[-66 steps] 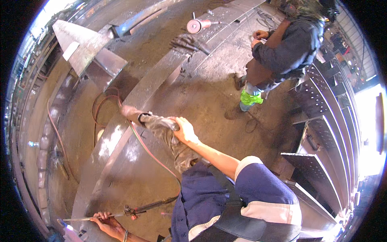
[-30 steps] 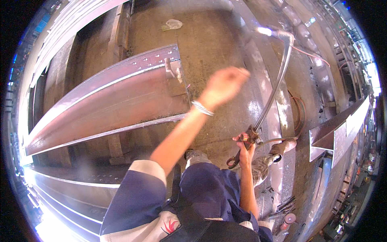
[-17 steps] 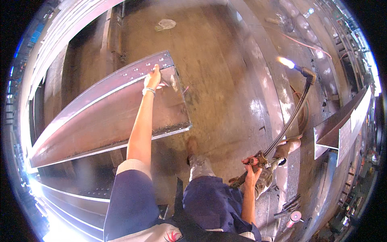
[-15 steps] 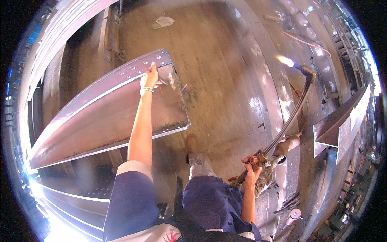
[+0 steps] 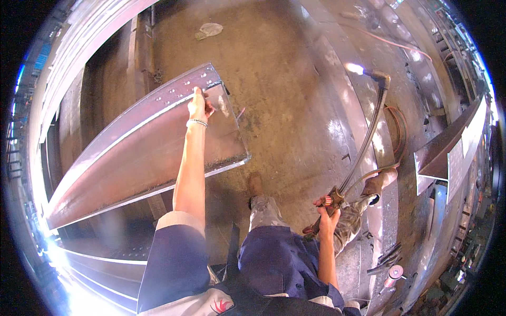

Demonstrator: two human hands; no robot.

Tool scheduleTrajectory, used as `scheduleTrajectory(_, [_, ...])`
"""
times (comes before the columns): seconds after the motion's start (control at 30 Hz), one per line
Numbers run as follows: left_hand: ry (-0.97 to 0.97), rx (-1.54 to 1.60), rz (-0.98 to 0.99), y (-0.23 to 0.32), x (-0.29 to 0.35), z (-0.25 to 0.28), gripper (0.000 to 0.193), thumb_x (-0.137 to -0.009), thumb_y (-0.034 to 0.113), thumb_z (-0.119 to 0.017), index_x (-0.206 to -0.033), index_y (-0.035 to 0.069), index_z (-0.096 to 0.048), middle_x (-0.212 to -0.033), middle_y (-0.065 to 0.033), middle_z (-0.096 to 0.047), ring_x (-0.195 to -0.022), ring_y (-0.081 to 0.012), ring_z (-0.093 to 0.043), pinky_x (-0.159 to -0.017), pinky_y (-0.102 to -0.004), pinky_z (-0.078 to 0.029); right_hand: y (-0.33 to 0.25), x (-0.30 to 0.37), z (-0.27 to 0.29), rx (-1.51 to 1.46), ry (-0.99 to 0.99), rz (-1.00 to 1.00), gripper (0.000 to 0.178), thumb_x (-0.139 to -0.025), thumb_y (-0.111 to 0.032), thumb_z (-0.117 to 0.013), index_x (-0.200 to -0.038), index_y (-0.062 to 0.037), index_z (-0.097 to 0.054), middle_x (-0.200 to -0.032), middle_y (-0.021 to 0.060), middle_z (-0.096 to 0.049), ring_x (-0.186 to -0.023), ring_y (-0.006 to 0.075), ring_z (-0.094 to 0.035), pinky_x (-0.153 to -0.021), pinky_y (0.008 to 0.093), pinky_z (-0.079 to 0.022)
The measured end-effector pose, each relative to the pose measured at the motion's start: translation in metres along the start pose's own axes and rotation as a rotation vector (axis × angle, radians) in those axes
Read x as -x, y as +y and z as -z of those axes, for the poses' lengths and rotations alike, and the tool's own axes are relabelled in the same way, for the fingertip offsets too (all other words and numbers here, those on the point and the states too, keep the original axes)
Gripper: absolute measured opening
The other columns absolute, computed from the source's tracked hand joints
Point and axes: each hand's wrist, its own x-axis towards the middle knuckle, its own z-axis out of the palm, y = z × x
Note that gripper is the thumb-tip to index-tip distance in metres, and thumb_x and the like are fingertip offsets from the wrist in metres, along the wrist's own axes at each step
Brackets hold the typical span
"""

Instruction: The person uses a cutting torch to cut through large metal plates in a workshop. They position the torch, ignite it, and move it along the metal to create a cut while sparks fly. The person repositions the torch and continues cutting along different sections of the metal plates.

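Torch, lit and gripped by your right hand while your left hand clasps the beam, could scorch your leg if it swings inward.

Left hand gripping, arm extended; right hand low, fingers curled.

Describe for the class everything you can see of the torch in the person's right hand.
The torch is long and looks metallic, with a brownish valve body, a red knob, slim tubes running close together and a bent head. It is lit: a bright white flame shows at its tip. It slants toward the upper right of the picture, its head turned left. The right hand grips it near the knob.
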Motion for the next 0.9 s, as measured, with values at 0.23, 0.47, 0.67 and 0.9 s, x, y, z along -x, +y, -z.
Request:
scheduleTrajectory(0.23, [0.047, -0.031, -0.001, -0.004, 0.033, 0.008, 0.049, -0.091, 0.053, -0.053, -0.082, 0.005, -0.059, -0.048, 0.0000, -0.040, -0.039, -0.0092, -0.036, -0.039, -0.0264, -0.035, 0.012, 0.003, 0.010, 0.070, -0.025, 0.005, 0.028, -0.075, 0.007, -0.055, -0.103, 0.0013, -0.058, -0.088, 0.0079, -0.062, -0.085, 0.0206, -0.062, -0.083, 0.0356, -0.050])
scheduleTrajectory(0.47, [0.096, -0.029, -0.044, -0.042, 0.075, 0.024, 0.051, -0.086, 0.064, -0.055, -0.077, 0.014, -0.051, -0.047, 0.0041, -0.035, -0.036, -0.0089, -0.032, -0.034, -0.0258, -0.029, 0.018, 0.000, 0.006, -0.004, 0.043, -0.043, 0.028, -0.079, 0.001, -0.064, -0.106, -0.0008, -0.062, -0.095, 0.0036, -0.065, -0.090, 0.0154, -0.062, -0.082, 0.0313, -0.051])
scheduleTrajectory(0.67, [-0.058, 0.019, 0.019, -0.058, 0.095, 0.027, 0.055, -0.090, 0.063, -0.049, -0.086, 0.008, -0.057, -0.051, 0.0014, -0.043, -0.039, -0.0087, -0.038, -0.036, -0.0253, -0.036, 0.027, -0.010, 0.004, 0.212, 0.058, -0.005, 0.018, -0.075, 0.001, -0.057, -0.093, -0.0009, -0.059, -0.083, 0.0057, -0.064, -0.078, 0.0182, -0.065, -0.075, 0.0328, -0.052])
scheduleTrajectory(0.9, [0.054, -0.815, -0.266, -0.031, 0.074, 0.046, 0.058, -0.088, 0.059, -0.053, -0.102, 0.003, -0.066, -0.083, -0.0141, -0.070, -0.081, -0.0255, -0.067, -0.080, -0.0387, -0.051, 0.024, -0.015, 0.003, 0.004, 0.064, 0.018, 0.021, -0.074, 0.003, -0.057, -0.095, -0.0009, -0.057, -0.081, 0.0080, -0.064, -0.076, 0.0194, -0.064, -0.070, 0.0334, -0.050])
